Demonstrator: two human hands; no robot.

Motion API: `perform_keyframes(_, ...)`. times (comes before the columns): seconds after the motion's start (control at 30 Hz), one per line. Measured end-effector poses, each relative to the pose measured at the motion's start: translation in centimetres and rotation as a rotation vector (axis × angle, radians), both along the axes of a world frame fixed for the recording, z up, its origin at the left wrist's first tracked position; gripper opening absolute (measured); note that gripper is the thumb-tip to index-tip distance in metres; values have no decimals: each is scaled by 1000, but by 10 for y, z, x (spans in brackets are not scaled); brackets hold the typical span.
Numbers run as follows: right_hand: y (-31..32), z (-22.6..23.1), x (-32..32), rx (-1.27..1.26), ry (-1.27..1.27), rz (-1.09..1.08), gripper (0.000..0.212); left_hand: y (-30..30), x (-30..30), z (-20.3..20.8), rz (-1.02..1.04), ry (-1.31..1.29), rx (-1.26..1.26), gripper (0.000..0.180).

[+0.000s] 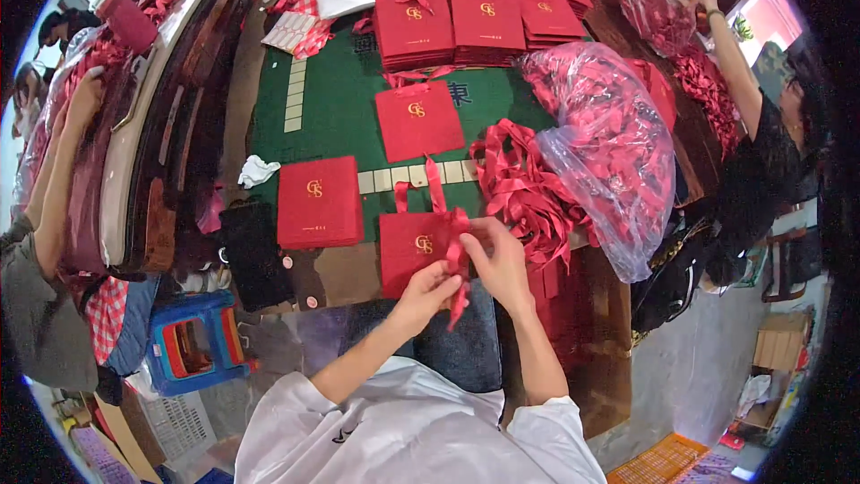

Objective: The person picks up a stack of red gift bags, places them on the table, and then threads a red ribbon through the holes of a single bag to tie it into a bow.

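Note:
A red paper gift bag (405,255) with a gold emblem lies at the table's near edge in front of me. A ribbon handle stands up from its top. Over its right side hangs a red satin ribbon (455,255), its tail dangling below. My left hand (425,298) is closed, pinching the ribbon's lower part. Higher up, my right hand (498,262) is closed around the upper part, with fingertips partly hidden. Just beyond my right hand lies a heap of loose red ribbons (524,193). To the left sits a stack of flat red bags (319,203) without visible handles.
Another red bag (419,121) lies mid-table, with bag stacks (488,22) behind it. A clear plastic sack of red ribbons (614,143) bulges at the right. White crumpled tissue (258,171) is at the left. Co-workers' arms (730,54) reach in from both sides. Blue stools (199,341) stand lower left.

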State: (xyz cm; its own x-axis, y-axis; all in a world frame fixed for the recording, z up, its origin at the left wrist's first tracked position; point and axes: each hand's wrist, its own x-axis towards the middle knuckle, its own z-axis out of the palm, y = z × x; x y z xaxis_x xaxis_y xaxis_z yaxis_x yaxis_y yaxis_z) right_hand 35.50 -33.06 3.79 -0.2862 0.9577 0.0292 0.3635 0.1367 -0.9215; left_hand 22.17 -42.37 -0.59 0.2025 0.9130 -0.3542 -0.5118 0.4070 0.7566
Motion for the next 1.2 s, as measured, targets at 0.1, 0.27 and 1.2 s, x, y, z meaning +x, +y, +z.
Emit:
perform_keyframes(0.1,-12,11,13,61,-10,49,20,2,-21,0,48,-223,-191,20)
perform_keyframes(0.27,-38,35,17,494,-96,398,30,6,-15,2,192,-356,-269,23)
perform_keyframes(1.2,-39,-12,-26,200,-166,53,13,34,-60,30,74,1616,328,42)
